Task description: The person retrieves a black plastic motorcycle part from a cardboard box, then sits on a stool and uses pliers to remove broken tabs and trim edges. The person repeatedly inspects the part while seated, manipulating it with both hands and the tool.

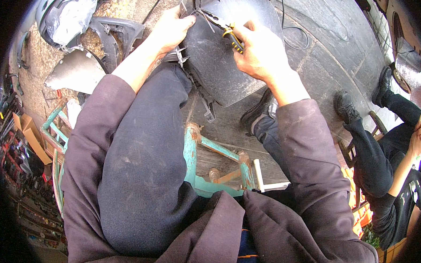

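Observation:
A large dark plastic panel (217,70) with a slotted, ribbed edge lies tilted in front of me, against my raised left knee. My left hand (171,30) grips its upper left edge, fingers wrapped partly out of sight behind it. In my right hand (263,51) is a pair of pliers (220,25) with black and yellow handles. Their jaws point up and left, to the panel's upper edge near my left hand. A thin pale strip shows beside the jaws; whether they grip it I cannot tell.
Dark molded parts (114,34) and a silvery curved piece (76,71) lie at the upper left. A worn teal stool (191,151) stands below me. A black cable (305,42) loops on the floor. Another person (386,171) sits at the right.

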The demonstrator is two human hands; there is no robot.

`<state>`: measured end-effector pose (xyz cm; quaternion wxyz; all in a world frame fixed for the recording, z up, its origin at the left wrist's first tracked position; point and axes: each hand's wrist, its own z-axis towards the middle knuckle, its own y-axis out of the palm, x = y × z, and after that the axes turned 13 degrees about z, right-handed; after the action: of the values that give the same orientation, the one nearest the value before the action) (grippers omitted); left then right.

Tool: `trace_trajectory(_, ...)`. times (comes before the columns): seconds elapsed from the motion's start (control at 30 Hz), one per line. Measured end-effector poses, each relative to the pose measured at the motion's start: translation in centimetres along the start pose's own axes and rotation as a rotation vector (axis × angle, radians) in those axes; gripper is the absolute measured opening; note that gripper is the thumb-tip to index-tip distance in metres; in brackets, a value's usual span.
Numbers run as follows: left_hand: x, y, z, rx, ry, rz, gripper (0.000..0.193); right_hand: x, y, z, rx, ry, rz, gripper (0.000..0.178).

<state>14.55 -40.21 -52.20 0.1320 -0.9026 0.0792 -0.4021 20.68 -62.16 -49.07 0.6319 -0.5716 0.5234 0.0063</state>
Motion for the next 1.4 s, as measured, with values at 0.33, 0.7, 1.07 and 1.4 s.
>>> trace_trajectory(0.33, -1.0, 0.2, 0.6, -0.002, 0.027, -0.045, 0.031, 0.2, -0.9, 0.5, -0.037, -0.040, -0.060, 0.031)
trace_trajectory(0.7, -1.0, 0.2, 0.7, -0.003, 0.038, -0.043, 0.030, 0.1, -1.2, 1.0, 0.023, -0.088, -0.092, 0.027)
trace_trajectory(1.07, -0.4, 0.3, 0.3, 0.011, 0.009, -0.007, 0.027, -0.9, -0.9, 1.1, 0.019, -0.067, -0.064, 0.022)
trace_trajectory(1.4, -0.7, 0.3, 0.7, 0.013, 0.061, 0.015, 0.027, -2.3, -0.3, 0.3, 0.015, 0.040, -0.090, 0.037)
